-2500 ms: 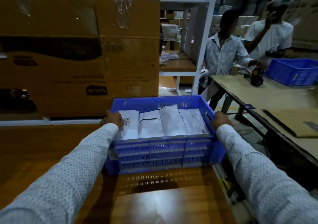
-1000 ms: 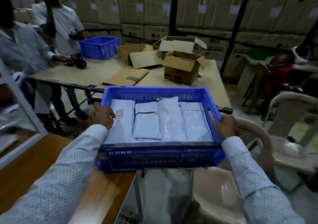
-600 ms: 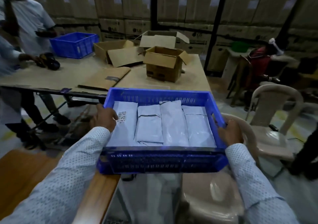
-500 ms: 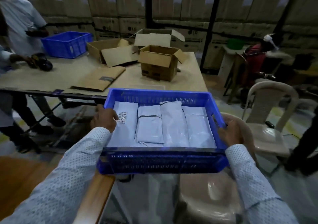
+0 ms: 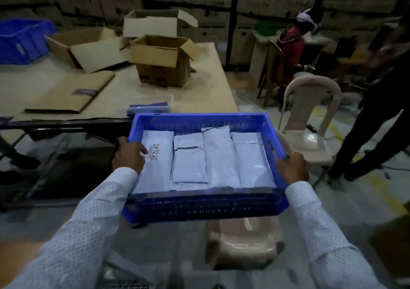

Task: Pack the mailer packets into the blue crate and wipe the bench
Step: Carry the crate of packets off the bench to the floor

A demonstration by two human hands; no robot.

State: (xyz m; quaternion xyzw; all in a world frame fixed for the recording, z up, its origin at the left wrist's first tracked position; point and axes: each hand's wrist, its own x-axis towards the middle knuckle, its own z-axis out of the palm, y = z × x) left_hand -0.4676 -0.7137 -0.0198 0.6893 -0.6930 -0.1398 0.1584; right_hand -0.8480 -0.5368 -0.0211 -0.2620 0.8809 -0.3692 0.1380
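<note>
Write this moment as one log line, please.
left hand: grips blue crate rim | right hand: grips rim | mailer packets: inside | crate: carried above plastic chair

Left hand (image 5: 128, 155) fingertips hidden behind blue crate (image 5: 204, 206) wall; far crate (image 5: 22, 41) cropped.

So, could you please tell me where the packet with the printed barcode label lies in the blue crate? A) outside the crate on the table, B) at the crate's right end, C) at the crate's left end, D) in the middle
C: the barcoded packet lies at the left end of the blue crate, beside the left hand.
</note>
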